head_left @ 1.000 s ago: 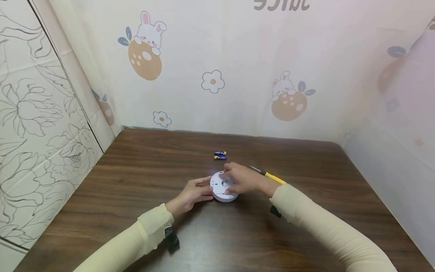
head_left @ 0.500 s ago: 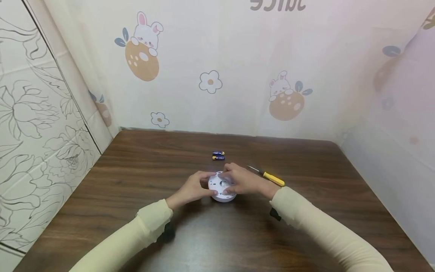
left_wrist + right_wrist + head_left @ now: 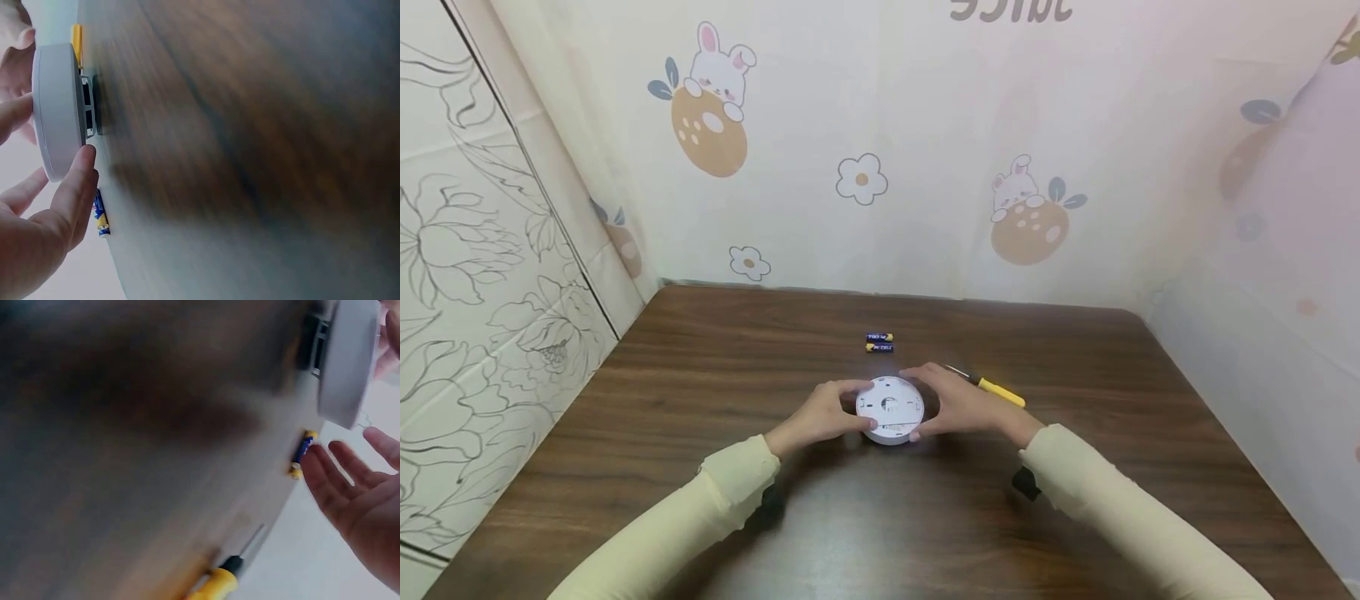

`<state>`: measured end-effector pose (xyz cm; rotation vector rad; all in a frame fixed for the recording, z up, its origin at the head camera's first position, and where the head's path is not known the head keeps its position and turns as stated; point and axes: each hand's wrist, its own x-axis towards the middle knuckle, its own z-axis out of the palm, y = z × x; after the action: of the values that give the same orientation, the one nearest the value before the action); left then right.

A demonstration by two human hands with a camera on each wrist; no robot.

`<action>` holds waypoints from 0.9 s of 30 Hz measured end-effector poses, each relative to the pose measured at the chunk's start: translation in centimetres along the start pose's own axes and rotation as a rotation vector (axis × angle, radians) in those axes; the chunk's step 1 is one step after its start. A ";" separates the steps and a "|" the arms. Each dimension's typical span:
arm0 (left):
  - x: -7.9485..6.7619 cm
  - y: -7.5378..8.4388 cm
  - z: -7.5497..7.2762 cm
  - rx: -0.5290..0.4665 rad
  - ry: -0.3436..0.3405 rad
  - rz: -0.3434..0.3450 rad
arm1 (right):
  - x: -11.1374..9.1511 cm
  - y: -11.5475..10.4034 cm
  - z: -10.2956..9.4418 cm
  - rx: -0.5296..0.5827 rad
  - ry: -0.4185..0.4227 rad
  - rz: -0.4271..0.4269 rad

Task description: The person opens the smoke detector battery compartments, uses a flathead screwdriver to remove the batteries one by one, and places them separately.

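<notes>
In the head view, a round white smoke detector (image 3: 890, 408) has its flat slotted back facing up. My left hand (image 3: 822, 411) grips its left rim, thumb at the near edge and fingers at the far one. The left wrist view has these fingers (image 3: 78, 172) against the side of the detector (image 3: 59, 112), whose dark grille (image 3: 87, 106) points at the table. My right hand (image 3: 962, 406) is spread beside the right rim, thumb tip close to the edge. In the right wrist view, the fingers (image 3: 322, 478) are apart from the casing (image 3: 350, 362).
Two blue-and-yellow batteries (image 3: 880, 342) lie side by side beyond the detector. Just behind my right hand is a yellow-handled screwdriver (image 3: 1000, 392), its shaft toward the batteries. The wooden table (image 3: 737, 333) ends at a printed curtain (image 3: 925, 242).
My right fingers, earlier over the detector's back, have come off and spread out to its right. My left thumb and fingers have shifted from the left side up onto the rim.
</notes>
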<state>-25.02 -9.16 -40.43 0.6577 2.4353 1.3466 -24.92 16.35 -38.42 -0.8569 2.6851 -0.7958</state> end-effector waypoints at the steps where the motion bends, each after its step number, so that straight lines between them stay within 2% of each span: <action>1: 0.0 0.0 0.0 -0.001 0.002 0.005 | -0.1 0.1 0.1 0.021 -0.002 0.002; 7: 0.2 0.0 -0.2 0.038 0.011 0.035 | -0.4 0.5 0.8 0.065 0.050 -0.012; 15: 0.9 -0.5 -1.0 0.128 -0.013 0.072 | -0.1 1.0 1.3 0.120 0.114 -0.038; 27: 1.1 -0.8 -1.3 0.112 -0.039 0.101 | -0.1 1.3 1.6 0.114 0.154 -0.068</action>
<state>-26.78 -9.91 -40.49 0.8369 2.4906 1.2283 -24.89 16.60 -40.47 -0.8984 2.7217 -1.0603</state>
